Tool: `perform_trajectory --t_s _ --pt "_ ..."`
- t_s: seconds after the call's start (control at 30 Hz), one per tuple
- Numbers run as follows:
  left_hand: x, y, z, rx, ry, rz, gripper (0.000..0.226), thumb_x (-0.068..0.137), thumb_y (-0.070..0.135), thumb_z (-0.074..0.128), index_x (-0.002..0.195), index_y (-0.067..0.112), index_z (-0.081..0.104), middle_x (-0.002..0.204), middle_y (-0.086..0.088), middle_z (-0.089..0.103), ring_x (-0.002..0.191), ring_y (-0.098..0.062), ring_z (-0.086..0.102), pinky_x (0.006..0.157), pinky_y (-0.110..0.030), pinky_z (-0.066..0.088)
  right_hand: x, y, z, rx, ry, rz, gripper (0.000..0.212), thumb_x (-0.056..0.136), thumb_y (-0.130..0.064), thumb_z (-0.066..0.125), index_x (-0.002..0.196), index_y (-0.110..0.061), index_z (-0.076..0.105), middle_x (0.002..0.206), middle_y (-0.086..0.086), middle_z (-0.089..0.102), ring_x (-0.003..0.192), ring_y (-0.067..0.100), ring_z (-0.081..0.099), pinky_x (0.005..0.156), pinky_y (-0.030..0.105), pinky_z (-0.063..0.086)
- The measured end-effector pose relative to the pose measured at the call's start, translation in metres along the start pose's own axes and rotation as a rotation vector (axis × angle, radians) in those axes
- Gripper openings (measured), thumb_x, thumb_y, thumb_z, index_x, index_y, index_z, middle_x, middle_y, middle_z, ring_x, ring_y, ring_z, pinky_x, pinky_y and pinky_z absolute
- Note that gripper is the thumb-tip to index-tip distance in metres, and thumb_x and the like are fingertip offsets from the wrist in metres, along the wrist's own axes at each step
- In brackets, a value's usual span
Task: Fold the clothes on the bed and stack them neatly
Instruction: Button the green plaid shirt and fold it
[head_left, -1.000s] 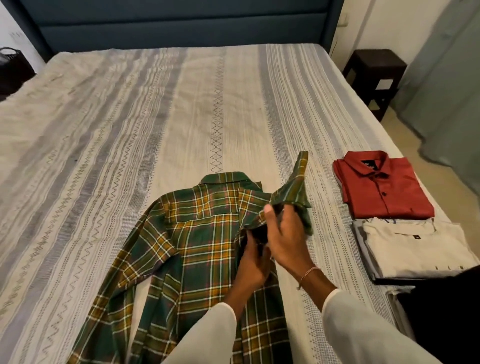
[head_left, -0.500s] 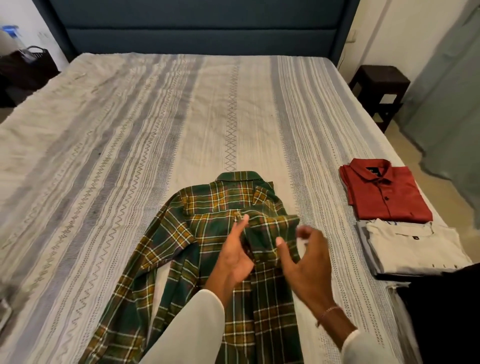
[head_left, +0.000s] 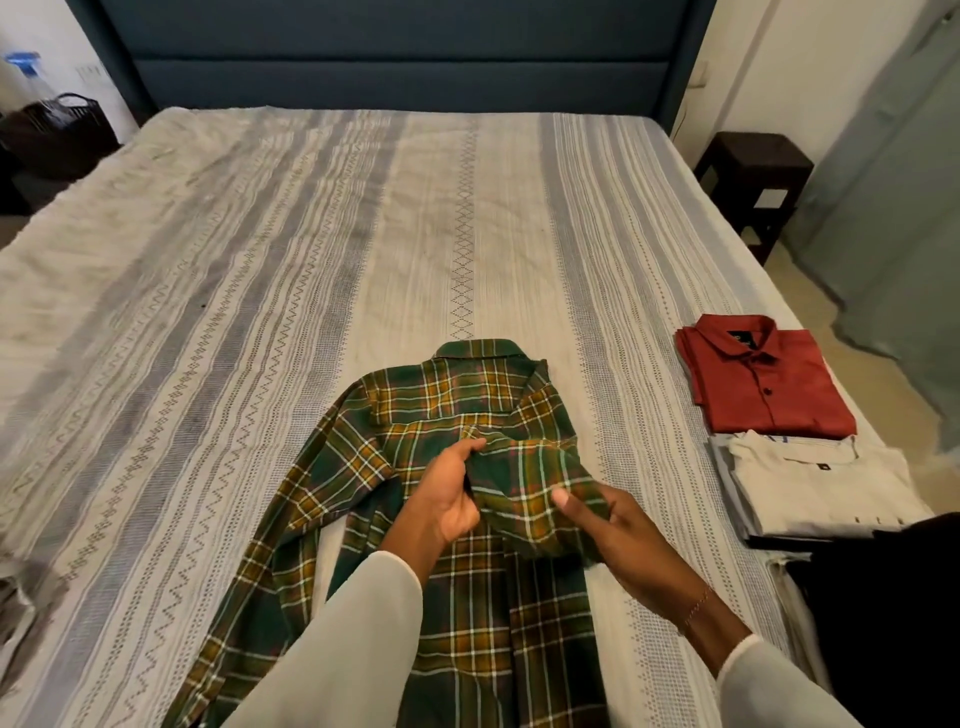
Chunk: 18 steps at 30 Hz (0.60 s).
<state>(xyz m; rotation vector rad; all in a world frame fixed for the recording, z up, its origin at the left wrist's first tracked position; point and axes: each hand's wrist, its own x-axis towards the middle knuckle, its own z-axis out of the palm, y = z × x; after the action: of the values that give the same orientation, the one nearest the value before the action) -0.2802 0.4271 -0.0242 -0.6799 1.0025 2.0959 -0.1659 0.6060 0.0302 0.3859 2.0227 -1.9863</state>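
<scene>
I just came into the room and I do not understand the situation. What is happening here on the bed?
A person is folding a green plaid shirt that lies on the bed with its collar toward the headboard. The left hand and the right hand both grip the right sleeve, folded in over the body of the shirt. The other sleeve is spread out. At the right edge lie a folded red shirt and a folded white shirt.

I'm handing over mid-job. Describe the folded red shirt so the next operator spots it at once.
Start at the bed and follow its right edge toward the near end. A row of folded clothes lies there; the red shirt is the farthest one, just beyond the folded white shirt. It alone is solid red, collar up, dark buttons showing.
</scene>
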Motion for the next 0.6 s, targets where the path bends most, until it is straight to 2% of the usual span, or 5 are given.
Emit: perform_trajectory --t_s 0.07,0.13,0.33,0.47,0.6 --pt "-0.002 0.001 0.001 0.046 0.020 -0.010 0.041 0.100 0.020 0.054 0.135 0.000 0.056 0.126 -0.024 0.067 0.118 -0.039 0.064 0.095 -0.050 0.055 -0.009 -0.006 0.003 0.177 -0.017 0.045 0.033 0.097 -0.028 0.061 0.130 -0.023 0.062 0.121 0.000 0.073 0.115 0.017 0.068 0.098 0.041 0.055" --pt "-0.006 -0.005 -0.005 0.093 0.039 -0.029 0.039 0.097 0.019 0.060 0.133 0.005 0.059 0.121 -0.022 0.070 0.111 -0.039 0.068 0.092 -0.051 0.057 -0.017 -0.003 0.004 0.328 -0.045 0.168 0.035 0.097 -0.023 0.062 0.131 -0.024 0.059 0.123 0.006 0.072 0.115 0.025 0.068 0.100 0.050 0.054" --pt "-0.020 -0.039 -0.030 0.068 -0.016 0.039 0.034 0.096 0.009 0.063 0.123 0.028 0.060 0.122 -0.020 0.069 0.113 -0.041 0.066 0.100 -0.061 0.050 -0.035 0.031 0.012 0.470 -0.017 0.453 0.039 0.099 -0.009 0.059 0.138 -0.012 0.053 0.122 0.021 0.070 0.112 0.038 0.068 0.099 0.052 0.054" --pt "-0.028 -0.055 -0.048 0.076 -0.055 0.002 0.043 0.094 0.015 0.064 0.136 0.010 0.056 0.128 -0.020 0.067 0.119 -0.038 0.064 0.109 -0.055 0.045 -0.056 0.047 0.018 0.659 0.002 0.533 0.043 0.098 -0.032 0.063 0.130 -0.003 0.062 0.127 0.026 0.066 0.118 0.041 0.064 0.107 0.054 0.045" --pt "-0.057 -0.099 -0.073 0.389 -0.025 -0.256 0.049 0.088 0.029 0.073 0.130 0.006 0.060 0.119 -0.018 0.071 0.114 -0.036 0.067 0.105 -0.056 0.048 -0.097 0.088 0.030 0.579 -0.034 0.656 0.045 0.096 -0.035 0.065 0.127 -0.003 0.068 0.128 0.025 0.065 0.120 0.041 0.063 0.111 0.056 0.042"
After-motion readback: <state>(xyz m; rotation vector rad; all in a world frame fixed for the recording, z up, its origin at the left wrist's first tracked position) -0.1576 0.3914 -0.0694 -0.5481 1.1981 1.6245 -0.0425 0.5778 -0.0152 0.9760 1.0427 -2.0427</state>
